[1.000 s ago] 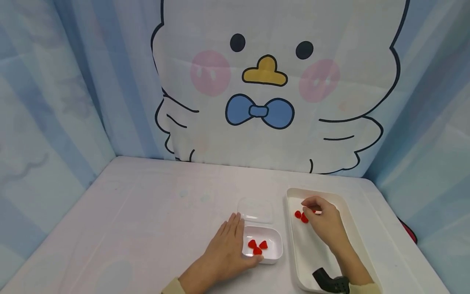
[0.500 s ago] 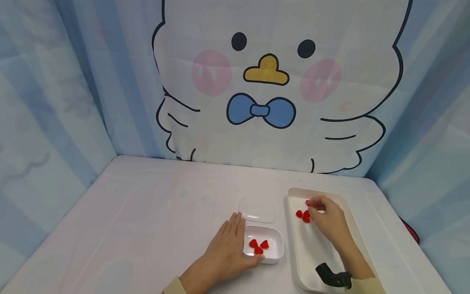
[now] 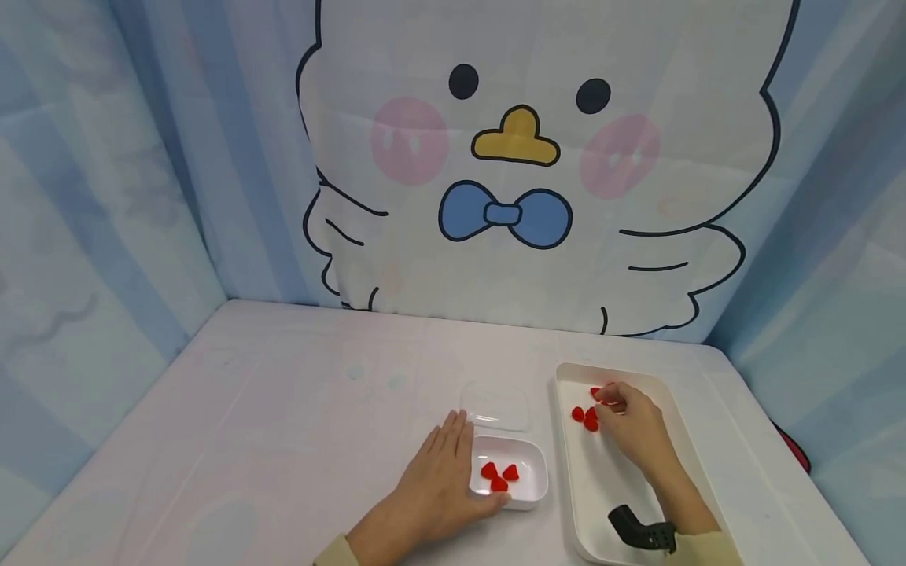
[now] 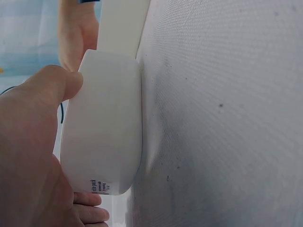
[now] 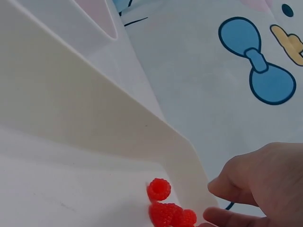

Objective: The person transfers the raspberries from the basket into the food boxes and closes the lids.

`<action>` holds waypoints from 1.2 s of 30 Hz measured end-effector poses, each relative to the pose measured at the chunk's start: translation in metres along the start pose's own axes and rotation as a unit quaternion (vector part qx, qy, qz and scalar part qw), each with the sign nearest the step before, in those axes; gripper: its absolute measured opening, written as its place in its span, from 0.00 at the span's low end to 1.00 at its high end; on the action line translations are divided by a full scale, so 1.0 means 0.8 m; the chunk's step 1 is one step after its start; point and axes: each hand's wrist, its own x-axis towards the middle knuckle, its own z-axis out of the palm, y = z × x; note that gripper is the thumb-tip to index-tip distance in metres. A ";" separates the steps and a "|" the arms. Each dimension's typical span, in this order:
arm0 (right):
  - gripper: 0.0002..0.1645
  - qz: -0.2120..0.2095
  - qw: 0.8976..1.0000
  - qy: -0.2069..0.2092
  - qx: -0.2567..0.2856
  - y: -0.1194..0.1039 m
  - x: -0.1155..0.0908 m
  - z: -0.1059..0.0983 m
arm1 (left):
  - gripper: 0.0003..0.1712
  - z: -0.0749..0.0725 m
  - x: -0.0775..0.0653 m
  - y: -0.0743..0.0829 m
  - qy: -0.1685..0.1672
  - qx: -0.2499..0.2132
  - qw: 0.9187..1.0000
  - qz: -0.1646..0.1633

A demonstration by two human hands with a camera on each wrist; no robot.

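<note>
My left hand (image 3: 435, 487) rests against a small white box (image 3: 536, 478), its fingers straight along the left side and its thumb on the near rim. In the left wrist view the thumb (image 4: 71, 85) touches the upper edge of the box (image 4: 104, 118). Several red raspberries (image 3: 499, 484) lie inside it. Over the far end of a cream tray (image 3: 591, 503), my right hand (image 3: 633, 420) has bent fingers at more raspberries (image 3: 591, 424). In the right wrist view raspberries (image 5: 158, 189) lie beside the fingertips; whether one is pinched is hidden.
A clear plastic lid (image 3: 495, 405) lies just behind the white box. The tray stands to the right of the box, its raised wall (image 5: 118, 109) facing it. A printed curtain (image 3: 510, 267) rises along the table's back edge.
My right hand has moved slightly right and back over the raspberries, with its fingers shifting among them. More raspberries show by the fingertips. The left hand stays on the box.
</note>
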 end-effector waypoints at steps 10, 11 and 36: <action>0.15 0.006 1.000 0.004 -0.019 0.006 0.002 -0.004 | 0.61 0.003 0.003 -0.001 0.001 0.001 1.000 -0.002; 0.14 0.007 1.000 0.002 -0.019 0.008 0.003 -0.004 | 0.61 0.003 0.003 -0.002 0.001 0.001 1.000 -0.002; 0.11 -0.004 0.999 -0.014 -0.051 0.019 0.002 0.002 | 0.61 0.004 0.003 -0.001 0.009 0.003 1.000 0.000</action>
